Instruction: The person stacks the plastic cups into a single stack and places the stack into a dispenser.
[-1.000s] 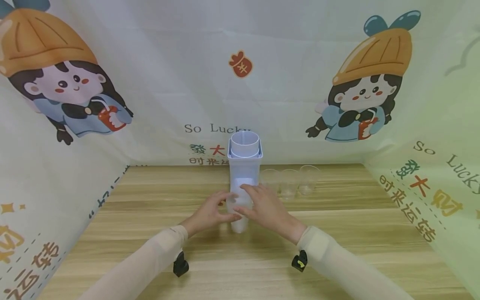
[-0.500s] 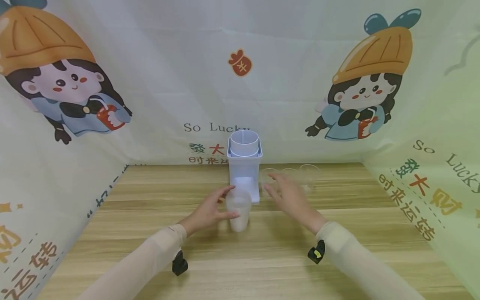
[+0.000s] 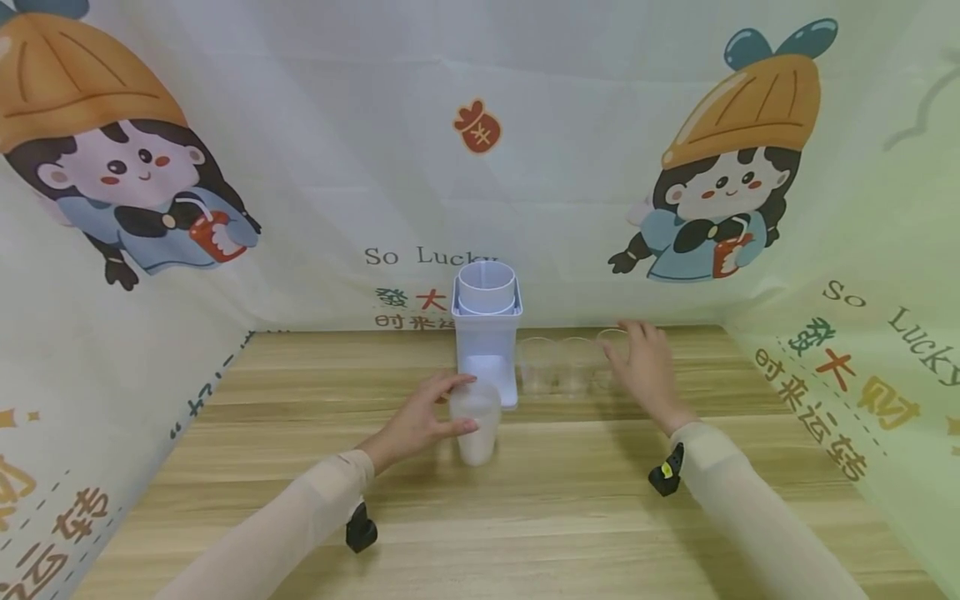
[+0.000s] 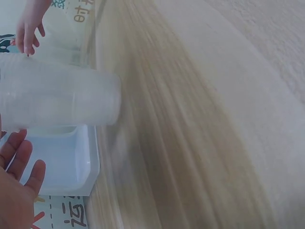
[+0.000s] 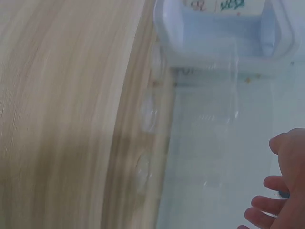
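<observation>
My left hand (image 3: 423,423) holds a stack of translucent plastic cups (image 3: 477,433) upright on the table, thumb in front and fingers behind. In the left wrist view the stack (image 4: 62,95) lies across the picture, with part of my left hand (image 4: 19,181) by it. My right hand (image 3: 647,367) is at the rim of the rightmost clear cup (image 3: 606,377), fingers spread. In the right wrist view my right hand (image 5: 290,176) has its thumb and fingers apart. Two more clear cups (image 3: 537,367) stand left of that one.
Behind the stack stands a pale lavender upright holder (image 3: 486,337) with a round tube in its top. The wooden table (image 3: 480,533) meets a printed cloth backdrop (image 3: 337,167) at the back and sides.
My right hand has left the cup stack and moved right, past the clear cups to the rightmost one. The left hand has stayed with the stack.
</observation>
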{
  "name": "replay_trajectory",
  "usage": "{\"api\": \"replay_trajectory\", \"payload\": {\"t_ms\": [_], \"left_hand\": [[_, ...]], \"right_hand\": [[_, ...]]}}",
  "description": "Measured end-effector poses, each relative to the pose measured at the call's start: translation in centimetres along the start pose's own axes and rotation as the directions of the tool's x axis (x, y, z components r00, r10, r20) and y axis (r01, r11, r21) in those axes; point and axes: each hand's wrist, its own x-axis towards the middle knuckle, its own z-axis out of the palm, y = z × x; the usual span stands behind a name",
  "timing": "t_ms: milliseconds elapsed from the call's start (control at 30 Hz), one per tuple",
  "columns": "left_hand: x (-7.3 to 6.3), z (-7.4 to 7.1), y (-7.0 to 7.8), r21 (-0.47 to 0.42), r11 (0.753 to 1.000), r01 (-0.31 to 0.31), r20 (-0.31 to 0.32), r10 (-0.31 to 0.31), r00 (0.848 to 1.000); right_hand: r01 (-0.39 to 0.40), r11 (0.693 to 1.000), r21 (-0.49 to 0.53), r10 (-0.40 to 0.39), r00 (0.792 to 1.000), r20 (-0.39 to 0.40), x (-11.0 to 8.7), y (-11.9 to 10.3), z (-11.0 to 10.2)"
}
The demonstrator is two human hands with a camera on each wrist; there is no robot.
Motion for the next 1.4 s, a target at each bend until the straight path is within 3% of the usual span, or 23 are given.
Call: {"api": "replay_trajectory", "payload": {"t_ms": [300,700,1033,1400], "left_hand": [[-0.4,0.2,-0.1,-0.010,1.000,0.018,0.014,-0.017,1.000],[-0.1,0.1,0.4,-0.020,0.999,0.035,0.017,-0.035,0.999],[0.1,0.2,0.5,-0.019,0.998,0.053,-0.003,-0.053,0.999],[0.3,0.2,0.3,-0.036,0.995,0.097,0.013,-0.097,0.995]], "right_hand": [[-0.060,0.998,-0.033,0.063,0.992,0.108,0.2,2.9,0.4],[-0.080,0.996,-0.037,0.086,0.975,0.207,0.4,3.1,0.9],[-0.103,0.994,-0.043,0.109,0.981,0.162,0.5,3.1,1.0],[-0.122,0.992,-0.044,0.124,0.990,0.063,0.4,2.6,-0.7]]}}
